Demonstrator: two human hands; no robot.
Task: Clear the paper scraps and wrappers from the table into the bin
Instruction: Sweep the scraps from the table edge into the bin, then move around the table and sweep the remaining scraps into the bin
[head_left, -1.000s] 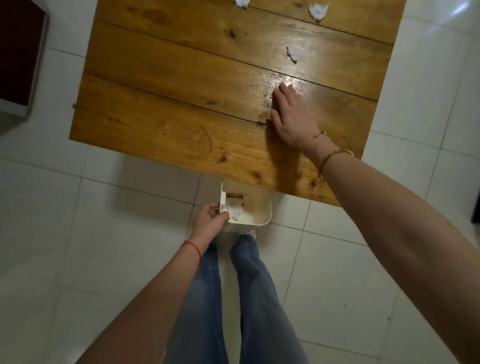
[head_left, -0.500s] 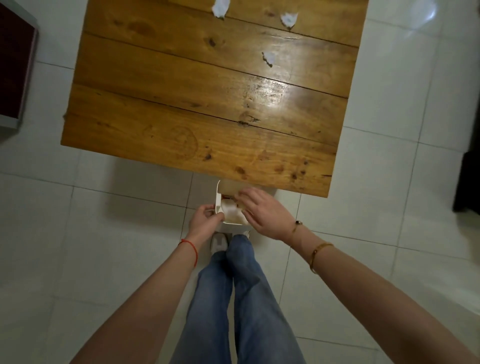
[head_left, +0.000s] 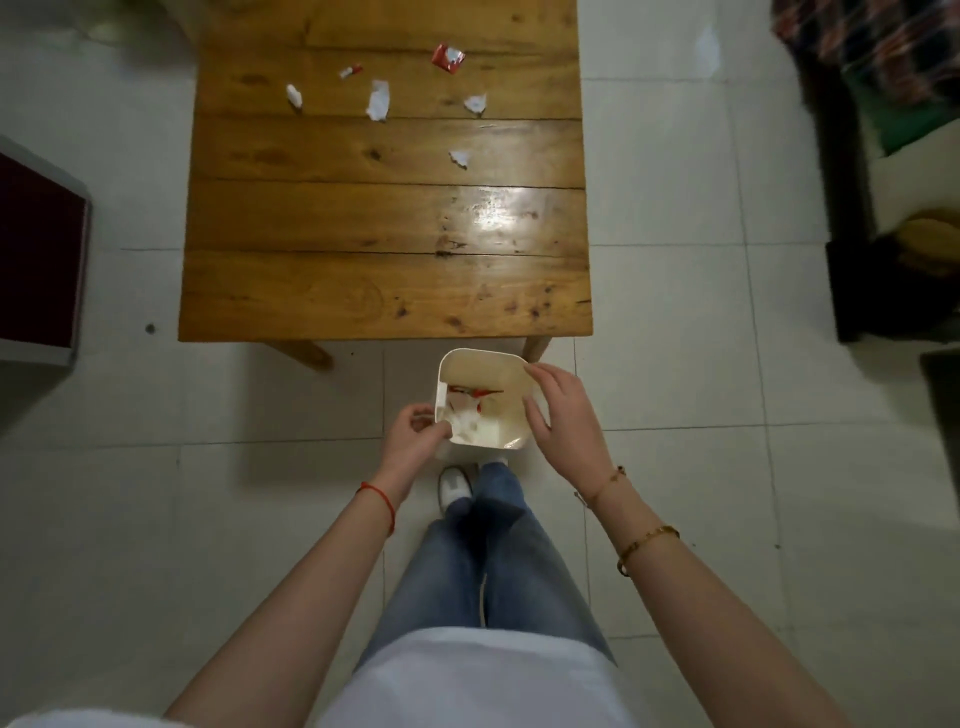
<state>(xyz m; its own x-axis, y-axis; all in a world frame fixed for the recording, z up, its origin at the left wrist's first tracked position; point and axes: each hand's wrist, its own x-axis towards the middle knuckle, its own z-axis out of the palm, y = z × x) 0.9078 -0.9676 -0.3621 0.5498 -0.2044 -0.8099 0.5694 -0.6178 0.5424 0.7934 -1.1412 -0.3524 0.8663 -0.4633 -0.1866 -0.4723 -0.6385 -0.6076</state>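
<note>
A small white bin (head_left: 470, 362) sits just below the near edge of the wooden table (head_left: 363, 291), with white scraps and a red wrapper inside. My left hand (head_left: 413, 439) grips the bin's left rim. My right hand (head_left: 563, 415) lies against the bin's right rim with fingers relaxed and holds nothing. On the far half of the table lie a red wrapper (head_left: 448, 57), a small red-and-white scrap (head_left: 351, 71), and several white paper scraps (head_left: 378, 100), (head_left: 293, 95), (head_left: 475, 103), (head_left: 459, 157).
White tiled floor (head_left: 701, 312) surrounds the table. A dark red box with a grey frame (head_left: 39, 254) stands at the left. Dark furniture with cloth (head_left: 893, 171) lines the right side. My legs and a white shoe (head_left: 454, 486) are below the bin.
My right hand left the tabletop, came down to the bin and now rests at its right rim. The view pulled back, showing more scraps on the far table.
</note>
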